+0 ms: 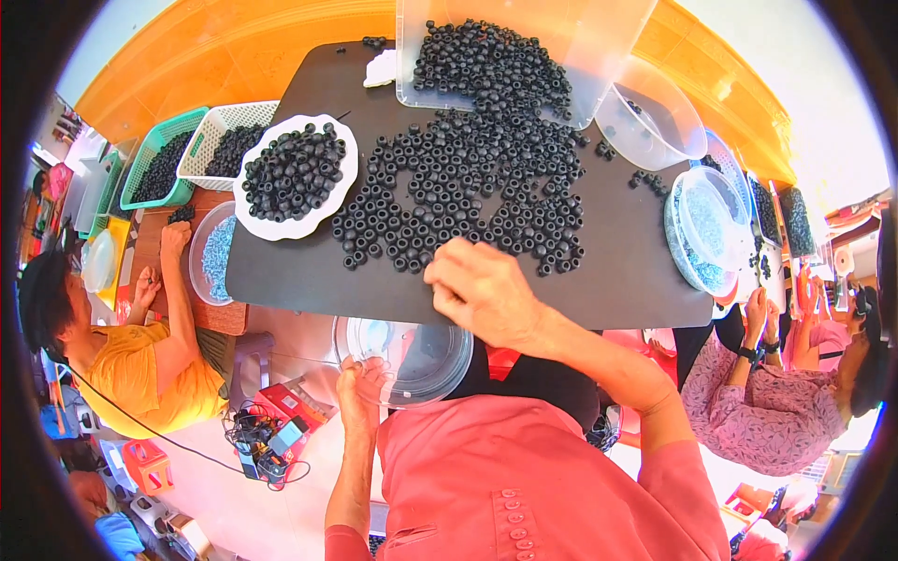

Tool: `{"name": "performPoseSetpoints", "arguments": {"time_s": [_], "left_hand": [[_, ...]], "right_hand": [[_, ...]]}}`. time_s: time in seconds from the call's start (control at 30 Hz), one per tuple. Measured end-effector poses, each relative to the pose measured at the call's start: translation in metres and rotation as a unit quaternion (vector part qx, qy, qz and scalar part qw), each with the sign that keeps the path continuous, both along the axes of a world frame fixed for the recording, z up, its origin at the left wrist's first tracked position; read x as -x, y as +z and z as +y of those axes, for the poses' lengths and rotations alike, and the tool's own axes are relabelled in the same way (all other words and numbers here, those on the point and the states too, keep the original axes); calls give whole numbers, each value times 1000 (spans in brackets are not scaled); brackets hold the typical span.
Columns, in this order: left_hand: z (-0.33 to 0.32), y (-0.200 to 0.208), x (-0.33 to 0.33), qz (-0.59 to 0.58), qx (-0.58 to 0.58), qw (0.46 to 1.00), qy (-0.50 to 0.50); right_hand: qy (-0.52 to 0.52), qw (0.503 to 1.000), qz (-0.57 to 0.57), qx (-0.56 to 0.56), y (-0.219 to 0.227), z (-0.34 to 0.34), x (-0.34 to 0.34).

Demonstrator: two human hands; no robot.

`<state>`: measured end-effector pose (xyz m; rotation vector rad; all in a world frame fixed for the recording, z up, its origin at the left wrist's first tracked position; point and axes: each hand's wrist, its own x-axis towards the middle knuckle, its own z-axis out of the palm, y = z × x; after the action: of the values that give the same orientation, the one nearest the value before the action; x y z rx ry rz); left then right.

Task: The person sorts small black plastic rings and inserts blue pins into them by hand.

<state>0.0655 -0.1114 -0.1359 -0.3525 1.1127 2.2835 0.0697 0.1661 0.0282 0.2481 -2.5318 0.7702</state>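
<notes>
Along the near edge of the dark table (627,280), you have a bare strip, wider toward the left under the white plate (273,227) and toward the right before the round blue-filled tub (683,257). At the far side, the loose black beads (477,187) run back into a tipped clear bin (613,56), so your free room is at the sides and front.

Your right hand (482,292) reaches over that edge from the lower right, elbow bent, knuckles up, fingers curled at the near fringe of the beads; you cannot tell whether a bead is between the fingertips. Your left hand (363,385) is below the tabletop, its forearm nearly upright, gripping the left rim of a clear bowl (426,374) just off the edge.

The tabletop is smooth and dull. Behind it stands an orange wall (253,56); a person in a yellow shirt (154,379) sits left, another in a patterned top (767,411) sits right, above a pale floor (201,458).
</notes>
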Motion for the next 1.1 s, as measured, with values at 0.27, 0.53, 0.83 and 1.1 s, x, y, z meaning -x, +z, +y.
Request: {"name": "performPoseSetpoints", "arguments": {"time_s": [0.27,0.53,0.83,1.1], "left_hand": [[2,-4,-2,4,-18,1000,-11],[6,8,-1,-5,2,1000,-6],[5,9,-2,5,-21,1000,5],[2,11,4,-8,2,1000,-15]], "right_hand": [[-171,971,110,-122,27,82,43],[-82,997,0,-15,-5,30,31],[-66,998,-11,-22,-9,4,25],[-28,999,10,-31,-8,-15,17]]}}
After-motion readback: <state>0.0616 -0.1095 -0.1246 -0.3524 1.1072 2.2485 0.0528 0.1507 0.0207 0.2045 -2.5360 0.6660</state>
